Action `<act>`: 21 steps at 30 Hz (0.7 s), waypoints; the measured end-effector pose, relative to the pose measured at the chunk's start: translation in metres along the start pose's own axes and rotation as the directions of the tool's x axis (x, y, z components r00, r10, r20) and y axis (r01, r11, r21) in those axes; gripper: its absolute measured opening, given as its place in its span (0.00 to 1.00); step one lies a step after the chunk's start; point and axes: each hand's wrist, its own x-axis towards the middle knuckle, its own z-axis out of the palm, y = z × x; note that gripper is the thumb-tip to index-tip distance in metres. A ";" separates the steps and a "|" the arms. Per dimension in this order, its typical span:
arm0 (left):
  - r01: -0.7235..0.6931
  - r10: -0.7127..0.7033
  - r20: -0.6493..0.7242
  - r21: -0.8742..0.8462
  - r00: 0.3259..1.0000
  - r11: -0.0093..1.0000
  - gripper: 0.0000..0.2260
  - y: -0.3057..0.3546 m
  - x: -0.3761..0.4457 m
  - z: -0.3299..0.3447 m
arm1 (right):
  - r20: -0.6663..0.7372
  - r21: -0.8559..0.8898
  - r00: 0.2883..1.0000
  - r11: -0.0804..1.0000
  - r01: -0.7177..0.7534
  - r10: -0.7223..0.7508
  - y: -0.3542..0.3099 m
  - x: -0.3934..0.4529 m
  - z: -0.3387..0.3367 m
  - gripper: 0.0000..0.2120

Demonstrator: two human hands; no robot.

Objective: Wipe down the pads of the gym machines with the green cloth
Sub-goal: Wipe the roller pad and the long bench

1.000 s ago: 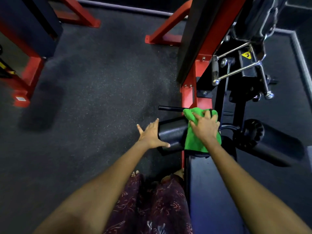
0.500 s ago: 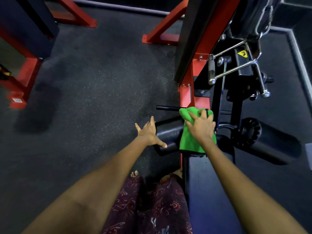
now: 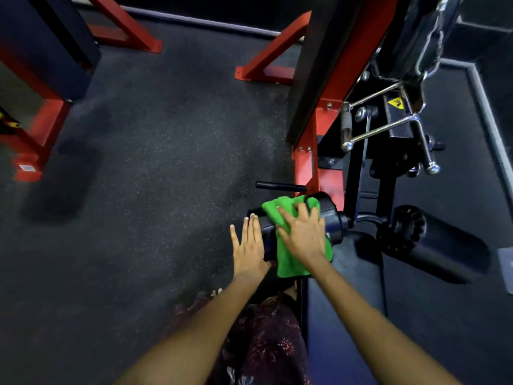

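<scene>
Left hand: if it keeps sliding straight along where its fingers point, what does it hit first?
Probably nothing soon: the left hand lies flat on the black cylindrical roller pad, fingers pointing away from the person toward speckled dark rubber floor. The short black peg sits slightly right; depth unclear.

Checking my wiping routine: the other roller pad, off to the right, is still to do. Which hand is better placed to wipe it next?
Right, most likely. The right hand already presses the green cloth on the near roller pad, on the side of the far roller pad. The left hand lies flat on the near pad's outer end, without cloth.
</scene>
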 end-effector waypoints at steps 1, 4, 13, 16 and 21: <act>-0.022 0.021 -0.010 -0.052 1.000 0.998 0.51 -0.002 0.001 -0.002 | -0.012 0.006 0.998 0.998 -0.058 0.058 0.016 0.006 -0.002 0.24; -0.090 0.075 -0.069 -0.254 0.995 0.963 0.53 -0.022 0.016 -0.016 | -0.016 0.103 0.963 0.959 -0.265 0.268 0.041 0.026 -0.011 0.23; 0.023 0.078 0.315 -0.307 0.946 0.952 0.58 -0.045 0.087 -0.064 | 0.033 0.047 0.998 0.997 -0.058 0.057 -0.030 0.001 0.001 0.24; 0.048 0.141 0.454 -0.379 0.880 0.924 0.54 -0.044 0.087 -0.063 | 0.011 0.046 1.000 0.999 0.017 -0.018 -0.009 -0.001 0.001 0.24; 0.045 0.130 0.395 -0.405 0.909 0.913 0.50 -0.040 0.071 -0.054 | -0.033 0.110 0.956 0.951 -0.288 0.293 0.040 0.022 -0.012 0.23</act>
